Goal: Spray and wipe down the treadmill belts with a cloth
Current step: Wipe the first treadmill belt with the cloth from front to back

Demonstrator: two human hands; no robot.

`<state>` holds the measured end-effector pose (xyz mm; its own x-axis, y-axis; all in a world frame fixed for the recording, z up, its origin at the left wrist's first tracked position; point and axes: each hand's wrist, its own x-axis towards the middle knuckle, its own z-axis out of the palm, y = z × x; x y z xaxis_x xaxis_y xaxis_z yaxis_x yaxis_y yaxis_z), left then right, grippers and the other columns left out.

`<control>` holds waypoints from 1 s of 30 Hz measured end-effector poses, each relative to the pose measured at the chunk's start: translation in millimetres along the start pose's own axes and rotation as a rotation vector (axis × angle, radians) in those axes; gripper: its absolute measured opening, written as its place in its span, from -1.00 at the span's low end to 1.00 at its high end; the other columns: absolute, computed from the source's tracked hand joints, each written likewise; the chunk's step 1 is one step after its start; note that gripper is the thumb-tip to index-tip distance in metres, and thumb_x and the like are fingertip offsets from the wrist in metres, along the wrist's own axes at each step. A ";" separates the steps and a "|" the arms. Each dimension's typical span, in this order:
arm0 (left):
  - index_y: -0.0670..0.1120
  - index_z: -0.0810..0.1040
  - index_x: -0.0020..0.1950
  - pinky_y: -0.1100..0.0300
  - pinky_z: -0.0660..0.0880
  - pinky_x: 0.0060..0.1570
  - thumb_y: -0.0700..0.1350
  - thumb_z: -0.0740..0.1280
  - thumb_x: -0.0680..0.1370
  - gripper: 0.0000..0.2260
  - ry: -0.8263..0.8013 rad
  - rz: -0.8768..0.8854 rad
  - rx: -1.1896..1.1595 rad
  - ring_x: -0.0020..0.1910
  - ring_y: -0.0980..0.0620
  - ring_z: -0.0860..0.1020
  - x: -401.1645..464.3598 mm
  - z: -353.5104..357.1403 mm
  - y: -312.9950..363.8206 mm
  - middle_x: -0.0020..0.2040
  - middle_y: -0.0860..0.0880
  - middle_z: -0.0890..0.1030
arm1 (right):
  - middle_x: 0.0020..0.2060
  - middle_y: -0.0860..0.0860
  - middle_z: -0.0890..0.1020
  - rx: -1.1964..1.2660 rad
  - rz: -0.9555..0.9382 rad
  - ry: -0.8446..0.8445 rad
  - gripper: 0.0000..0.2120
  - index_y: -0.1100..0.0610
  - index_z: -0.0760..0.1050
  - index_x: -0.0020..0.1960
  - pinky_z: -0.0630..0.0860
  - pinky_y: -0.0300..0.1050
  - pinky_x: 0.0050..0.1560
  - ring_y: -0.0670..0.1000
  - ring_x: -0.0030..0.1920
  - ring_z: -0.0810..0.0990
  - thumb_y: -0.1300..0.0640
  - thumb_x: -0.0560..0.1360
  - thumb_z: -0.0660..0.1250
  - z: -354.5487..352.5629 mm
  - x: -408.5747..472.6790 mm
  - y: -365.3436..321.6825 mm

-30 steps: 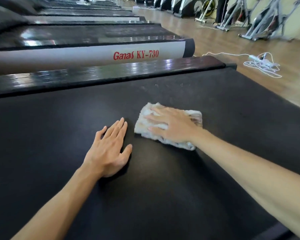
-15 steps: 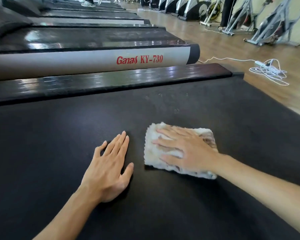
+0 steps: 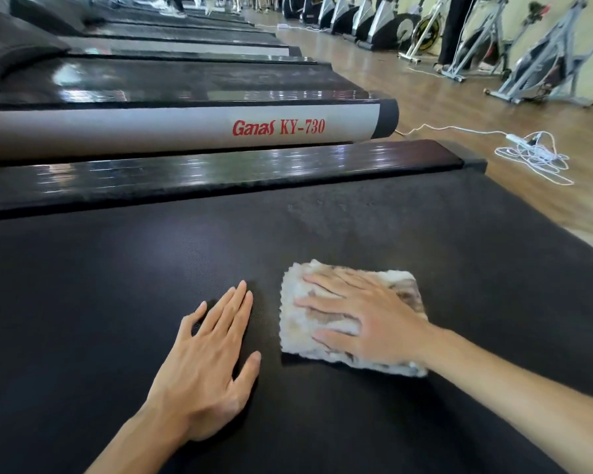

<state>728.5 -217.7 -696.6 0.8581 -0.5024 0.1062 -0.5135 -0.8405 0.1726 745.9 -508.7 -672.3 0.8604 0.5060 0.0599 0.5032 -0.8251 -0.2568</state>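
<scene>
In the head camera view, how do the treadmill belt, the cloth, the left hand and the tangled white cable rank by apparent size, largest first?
1. treadmill belt
2. cloth and left hand: they look alike, so no order between them.
3. white cable, but it lies farther from the camera, so its rank is unsure.

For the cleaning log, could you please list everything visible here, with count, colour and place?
belt: one, black, under both hands
cloth: one, off-white, flat on the belt
side rail: one, glossy black, beyond the belt
treadmill beside it: one, grey panel, red lettering; more behind
cable: one tangle, white, on the wooden floor
exercise bikes: several, grey, far wall
left hand: flat on the bare belt
right hand: flat, pressing the cloth
</scene>
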 end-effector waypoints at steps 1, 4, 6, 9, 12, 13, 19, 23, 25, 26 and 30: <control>-0.09 0.02 0.67 0.04 -0.05 0.54 0.22 -0.05 0.60 -0.30 0.001 -0.002 -0.014 0.63 0.15 -0.06 0.9 -0.4 0.6 0.67 0.04 -0.05 | 0.62 -0.29 0.11 0.028 0.002 0.013 -0.48 -0.35 0.32 0.52 -0.02 0.07 0.63 -0.21 0.63 -0.06 -0.42 0.60 0.07 -3.1 -6.4 9.1; -0.01 -0.11 0.67 0.15 -0.24 0.56 0.30 -0.14 0.50 -0.22 -0.006 -0.035 -0.099 0.59 0.25 -0.24 10.3 -6.0 -0.3 0.65 0.12 -0.17 | 0.63 -0.21 0.14 0.035 0.107 0.057 -0.48 -0.29 0.33 0.53 0.08 0.15 0.60 -0.13 0.64 0.01 -0.38 0.61 0.08 -12.3 37.6 44.7; 0.02 -0.17 0.66 0.17 -0.30 0.56 0.34 -0.21 0.46 -0.19 -0.005 -0.068 -0.076 0.58 0.24 -0.30 26.2 -11.4 -6.0 0.64 0.14 -0.22 | 0.63 -0.19 0.16 -0.043 0.222 0.066 -0.50 -0.27 0.34 0.53 0.15 0.15 0.57 -0.06 0.63 0.08 -0.33 0.62 0.09 -13.7 84.9 50.5; 0.04 -0.15 0.67 0.05 -0.26 0.59 0.37 -0.28 0.44 -0.17 0.017 -0.129 0.002 0.60 0.17 -0.29 56.8 -15.8 -23.2 0.65 0.10 -0.21 | 0.62 -0.16 0.20 -0.123 0.186 0.104 -0.52 -0.27 0.34 0.53 0.13 0.09 0.58 -0.02 0.61 0.13 -0.31 0.64 0.08 -4.2 93.6 39.7; 0.03 -0.18 0.67 0.03 -0.25 0.59 0.40 -0.33 0.42 -0.13 -0.005 -0.198 0.016 0.60 0.15 -0.29 71.6 -9.5 -38.8 0.65 0.09 -0.24 | 0.62 -0.30 0.10 -0.045 0.026 0.072 -0.52 -0.38 0.28 0.53 -0.09 -0.12 0.60 -0.22 0.62 -0.05 -0.37 0.62 0.10 5.5 39.3 19.5; 0.02 -0.20 0.67 0.03 -0.25 0.59 0.41 -0.34 0.42 -0.13 -0.011 -0.202 0.027 0.60 0.15 -0.29 73.3 -4.8 -40.7 0.65 0.08 -0.25 | 0.61 -0.33 0.11 -0.019 0.003 0.073 -0.52 -0.40 0.29 0.52 -0.09 -0.16 0.59 -0.27 0.61 -0.05 -0.39 0.61 0.10 4.8 33.0 25.0; 0.00 -0.15 0.67 0.03 -0.20 0.60 0.43 -0.33 0.41 -0.10 -0.023 -0.209 0.042 0.62 0.13 -0.23 74.9 -2.3 -39.8 0.66 0.05 -0.20 | 0.55 -0.23 0.31 -0.034 0.309 0.146 -0.41 -0.29 0.31 0.51 0.32 0.06 0.46 -0.01 0.53 0.33 -0.44 0.54 0.07 -16.2 128.5 78.8; 0.00 -0.15 0.67 0.02 -0.18 0.59 0.44 -0.31 0.41 -0.09 -0.030 -0.201 0.032 0.62 0.12 -0.21 74.8 -5.3 -40.0 0.66 0.05 -0.20 | 0.58 -0.10 0.29 -0.066 0.271 0.098 -0.46 -0.22 0.34 0.53 0.32 0.09 0.44 0.05 0.51 0.34 -0.37 0.61 0.12 -6.4 167.6 45.2; -0.01 -0.15 0.67 0.01 -0.18 0.60 0.45 -0.30 0.42 -0.10 -0.023 -0.195 0.031 0.63 0.12 -0.21 74.7 -4.9 -41.7 0.66 0.05 -0.20 | 0.59 -0.15 0.26 -0.068 0.117 0.072 -0.52 -0.24 0.36 0.51 0.25 0.10 0.49 0.01 0.52 0.30 -0.31 0.63 0.16 -0.6 133.1 29.2; -0.01 -0.16 0.67 0.01 -0.18 0.60 0.44 -0.30 0.42 -0.10 -0.025 -0.197 0.036 0.63 0.11 -0.21 74.8 -4.3 -41.7 0.66 0.04 -0.21 | 0.59 -0.22 0.23 -0.066 0.050 0.087 -0.54 -0.25 0.37 0.51 0.21 0.07 0.52 -0.04 0.54 0.27 -0.28 0.64 0.17 0.2 110.4 30.2; -0.03 -0.16 0.67 -0.02 -0.16 0.60 0.42 -0.32 0.43 -0.10 -0.020 -0.207 0.070 0.63 0.09 -0.20 75.7 -1.1 -38.7 0.66 0.02 -0.19 | 0.53 -0.40 0.16 -0.046 0.216 0.130 -0.57 -0.28 0.37 0.50 0.13 -0.05 0.55 -0.22 0.57 0.11 -0.28 0.65 0.15 -19.4 83.6 74.1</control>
<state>813.3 -222.9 -694.2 0.9453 -0.3214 0.0560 -0.3260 -0.9377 0.1205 856.6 -532.5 -667.7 0.9501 0.2825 0.1323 0.3068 -0.9227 -0.2334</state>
